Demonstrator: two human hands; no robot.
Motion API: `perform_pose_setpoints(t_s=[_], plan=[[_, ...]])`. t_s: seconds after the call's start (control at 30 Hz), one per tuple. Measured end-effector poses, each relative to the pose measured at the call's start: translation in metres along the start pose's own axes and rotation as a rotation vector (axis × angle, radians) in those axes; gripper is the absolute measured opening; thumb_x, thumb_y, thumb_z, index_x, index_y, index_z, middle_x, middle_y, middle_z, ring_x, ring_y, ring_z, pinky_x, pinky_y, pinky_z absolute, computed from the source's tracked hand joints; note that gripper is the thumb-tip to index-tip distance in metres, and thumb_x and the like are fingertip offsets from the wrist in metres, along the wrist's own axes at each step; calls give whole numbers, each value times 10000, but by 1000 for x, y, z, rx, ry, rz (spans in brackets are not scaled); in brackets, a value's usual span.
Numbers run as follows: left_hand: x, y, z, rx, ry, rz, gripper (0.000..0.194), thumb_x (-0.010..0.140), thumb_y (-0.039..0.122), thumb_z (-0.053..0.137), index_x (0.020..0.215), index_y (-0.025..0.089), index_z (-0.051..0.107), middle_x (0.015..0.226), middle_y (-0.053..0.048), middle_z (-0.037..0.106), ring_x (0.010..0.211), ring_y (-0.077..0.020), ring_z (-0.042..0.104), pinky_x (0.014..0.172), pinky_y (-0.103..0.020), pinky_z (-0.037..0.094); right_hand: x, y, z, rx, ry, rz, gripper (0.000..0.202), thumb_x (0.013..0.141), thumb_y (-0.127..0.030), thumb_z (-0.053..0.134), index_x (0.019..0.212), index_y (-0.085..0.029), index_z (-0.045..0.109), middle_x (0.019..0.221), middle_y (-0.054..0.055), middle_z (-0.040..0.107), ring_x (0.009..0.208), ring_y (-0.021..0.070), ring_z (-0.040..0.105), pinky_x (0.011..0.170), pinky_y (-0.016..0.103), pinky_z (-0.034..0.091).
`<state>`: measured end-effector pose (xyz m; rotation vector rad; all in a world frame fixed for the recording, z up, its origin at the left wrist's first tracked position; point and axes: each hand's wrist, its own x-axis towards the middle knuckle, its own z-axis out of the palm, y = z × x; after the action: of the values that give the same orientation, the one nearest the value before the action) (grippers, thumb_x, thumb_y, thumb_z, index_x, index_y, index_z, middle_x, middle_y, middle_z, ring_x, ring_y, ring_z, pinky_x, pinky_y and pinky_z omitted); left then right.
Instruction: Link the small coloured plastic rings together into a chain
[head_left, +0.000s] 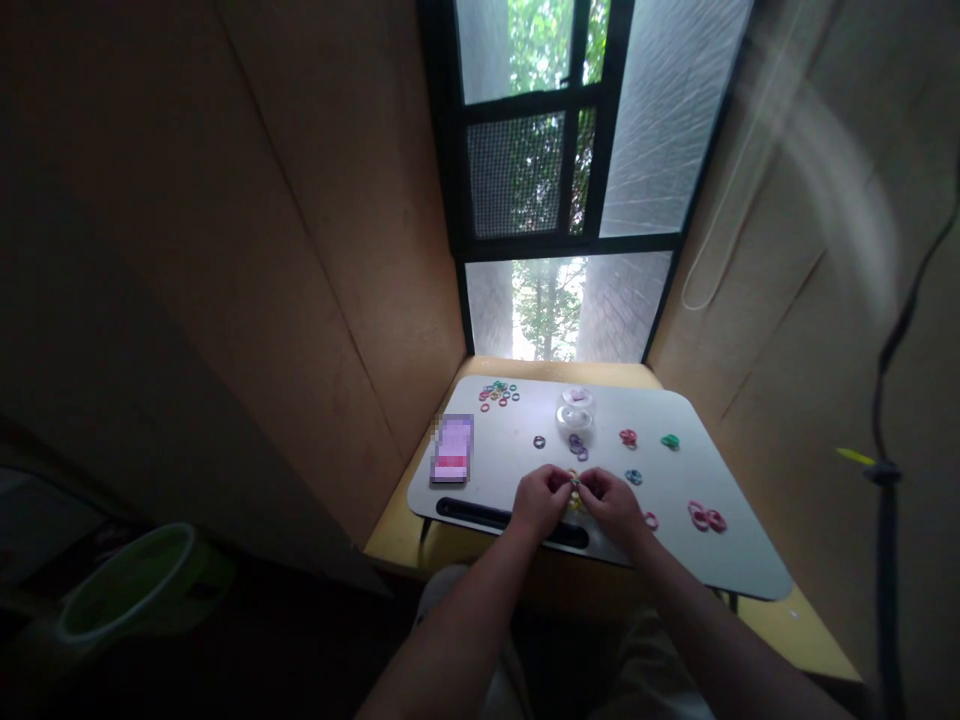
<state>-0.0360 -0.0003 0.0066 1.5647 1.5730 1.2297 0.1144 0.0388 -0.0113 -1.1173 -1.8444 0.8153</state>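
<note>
My left hand (543,500) and my right hand (609,503) meet over the front middle of the white folding table (510,440). Their fingers are pinched together on a small hair tie (575,482), mostly hidden by the fingertips. Yellow hair ties (576,503) lie just below, partly covered. Beyond the hands are purple hair ties (577,446) and a dark hair tie (539,442). To the right lie blue-grey ones (634,477), red ones (628,438), green ones (670,441) and pink ones (707,517). Another pink tie (651,521) shows beside my right wrist.
A mixed heap of coloured ties (497,393) lies at the far left corner. A clear round container (575,415) stands at the back. A phone (452,449) rests on the left, near a black slot (472,513). A green basket (127,585) is on the floor.
</note>
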Motion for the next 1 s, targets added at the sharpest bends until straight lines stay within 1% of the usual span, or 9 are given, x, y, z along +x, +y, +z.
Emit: perform_pose_setpoints(t_s=[0.2, 0.3, 0.43, 0.53, 0.63, 0.8, 0.93, 1.0], plan=[[-2, -1, 1, 11, -7, 13, 176, 792, 321, 615, 827, 162, 678, 726, -14, 689, 642, -125, 600, 605, -221, 450, -6, 3, 1, 15, 61, -10, 158, 801, -352, 564, 761, -200, 574, 681, 15, 620, 621, 165, 564, 593, 269, 444], [-2, -3, 2, 3, -26, 43, 185, 819, 308, 572, 827, 164, 687, 716, -13, 688, 635, -124, 596, 610, -222, 454, -7, 0, 1, 10, 86, -4, 133, 792, -332, 557, 749, -207, 555, 656, 3, 597, 610, 162, 550, 585, 265, 434], [-2, -4, 1, -34, -65, 70, 194, 824, 276, 559, 887, 171, 709, 781, -26, 711, 675, -132, 622, 650, -230, 479, -7, -6, 1, 8, 98, 11, 110, 780, -306, 551, 734, -207, 538, 635, -10, 574, 590, 152, 535, 567, 255, 418], [-2, -4, 1, -40, -74, 86, 219, 817, 282, 576, 941, 174, 720, 818, -38, 724, 703, -145, 639, 672, -241, 497, -8, -9, 1, 6, 106, 9, 124, 781, -304, 547, 708, -206, 525, 620, -14, 556, 577, 146, 517, 553, 248, 401], [-2, -4, 1, -60, -82, 99, 226, 804, 283, 597, 953, 172, 726, 835, -47, 730, 723, -154, 651, 684, -247, 509, -7, -8, 1, -6, 124, 4, 144, 776, -299, 547, 675, -208, 501, 603, -18, 535, 565, 141, 495, 539, 244, 383], [-3, -2, 0, -142, -128, 66, 243, 796, 282, 615, 978, 157, 714, 938, -78, 731, 725, -152, 658, 629, -230, 515, -7, -7, 3, -31, 148, 10, 180, 777, -313, 550, 652, -214, 467, 577, -30, 496, 549, 137, 470, 523, 244, 362], [-4, -1, -1, -184, -165, 67, 271, 794, 272, 618, 1027, 167, 708, 950, -77, 731, 731, -149, 653, 617, -222, 512, -9, -7, 2, -47, 136, 5, 165, 765, -291, 544, 651, -219, 448, 569, -39, 474, 544, 134, 460, 519, 241, 352], [-5, -1, -2, -183, -164, 68, 272, 787, 257, 619, 1030, 175, 711, 929, -68, 734, 725, -149, 650, 615, -222, 506, -9, -8, 2, -58, 124, -1, 144, 759, -275, 543, 661, -218, 453, 573, -40, 474, 547, 133, 461, 524, 240, 355]])
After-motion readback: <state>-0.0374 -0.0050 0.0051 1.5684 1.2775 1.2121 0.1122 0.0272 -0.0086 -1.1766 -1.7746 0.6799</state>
